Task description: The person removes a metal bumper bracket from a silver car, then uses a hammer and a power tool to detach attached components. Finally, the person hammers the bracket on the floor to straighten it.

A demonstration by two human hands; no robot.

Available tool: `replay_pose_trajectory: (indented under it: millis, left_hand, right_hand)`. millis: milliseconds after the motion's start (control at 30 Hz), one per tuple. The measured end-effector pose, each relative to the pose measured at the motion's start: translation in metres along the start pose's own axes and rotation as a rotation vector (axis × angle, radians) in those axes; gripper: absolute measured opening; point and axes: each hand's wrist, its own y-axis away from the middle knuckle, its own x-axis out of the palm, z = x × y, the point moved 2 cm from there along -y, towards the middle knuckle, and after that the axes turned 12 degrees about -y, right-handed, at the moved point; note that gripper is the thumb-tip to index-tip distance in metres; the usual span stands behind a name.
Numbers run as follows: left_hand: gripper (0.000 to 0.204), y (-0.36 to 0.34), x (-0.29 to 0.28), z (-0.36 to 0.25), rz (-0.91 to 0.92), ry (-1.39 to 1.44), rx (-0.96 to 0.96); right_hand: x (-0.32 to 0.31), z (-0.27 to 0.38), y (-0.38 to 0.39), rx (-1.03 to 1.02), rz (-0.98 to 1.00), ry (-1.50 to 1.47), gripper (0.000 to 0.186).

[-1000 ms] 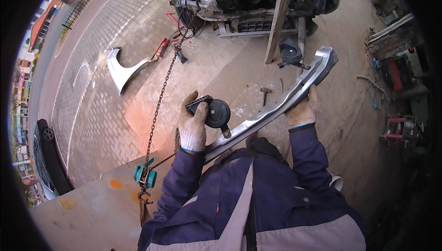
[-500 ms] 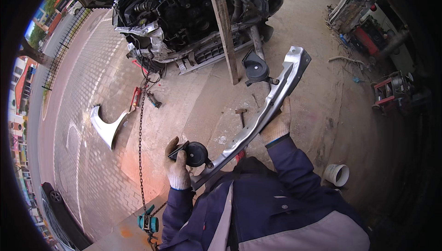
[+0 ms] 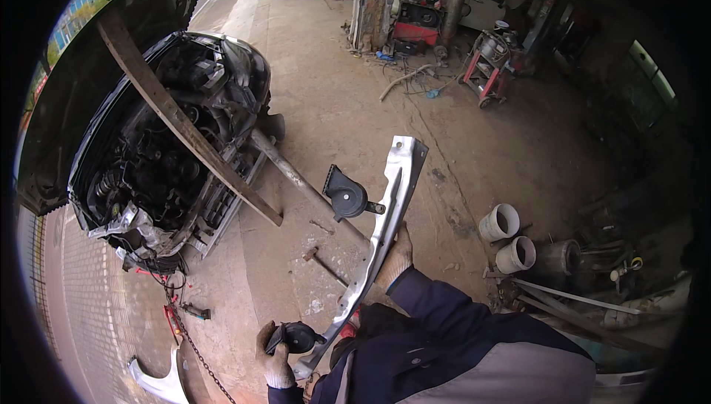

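Observation:
A long silver metal crossmember slants in front of my body, its far end up and to the right. My right hand, in a whitish work glove, is closed around its right edge near the middle. Two round black car horns are attached along its left side. The upper horn juts out on a small bracket, untouched. Around the lower horn, close to the near end, the gloved fingers of my left hand are wrapped. Part of the near end is hidden by my clothing.
At left stands a car with its bonnet propped by a wooden plank. A thick pole, a hammer, a chain and a white fender lie around. White buckets and a red cart are at right.
My view has swung to the right, so the car now appears further left and the buckets and cart nearer the middle. Both hands keep their hold, and the crossmember stands a little steeper.

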Motion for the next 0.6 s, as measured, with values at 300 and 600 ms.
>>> replay_pose_trajectory:
  millis: [300,600]
  left_hand:
    - [0.066,-0.034,0.063,-0.029,0.283,-0.096,0.026]
    - [0.08,-0.054,0.204,-0.113,0.089,-0.629,0.676]
  right_hand:
    - [-0.047,0.087,0.032,-0.178,-0.198,-0.077,0.041]
    - [-0.075,0.21,0.015,-0.314,-0.206,-0.32,0.046]
